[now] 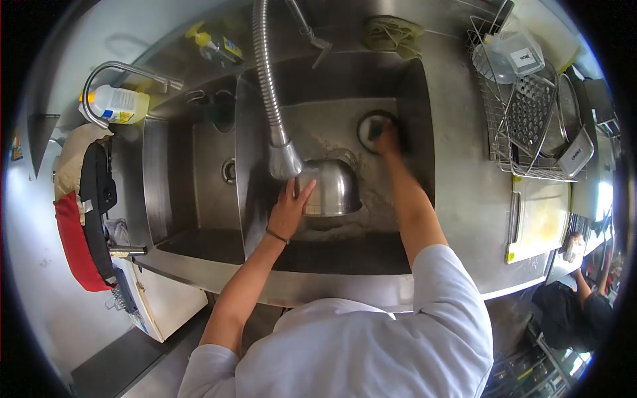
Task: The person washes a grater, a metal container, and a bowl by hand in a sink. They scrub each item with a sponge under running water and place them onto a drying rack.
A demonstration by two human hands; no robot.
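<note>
My left hand (289,211) grips a shiny metal bowl (336,188) tilted on its side in the large sink basin (345,255), with fingers spread along its outer wall. Right above that hand hangs the spray head (285,159) of a coiled metal hose. My right hand (389,142) reaches into a round dark-rimmed container (364,138) with a pale inside, at the basin's right. Its fingers close on a dark green scrubbing pad (377,125); motion blurs the fingertips. Foamy water lies around the bowl.
A smaller basin (215,166) adjoins on the left, near a soap bottle (219,50) and a yellow jug (123,105). Cloths (393,34) lie behind. On the right stand a wire rack (494,126) with a grater (531,109) and a cutting board (541,215). Another person (570,312) is at far right.
</note>
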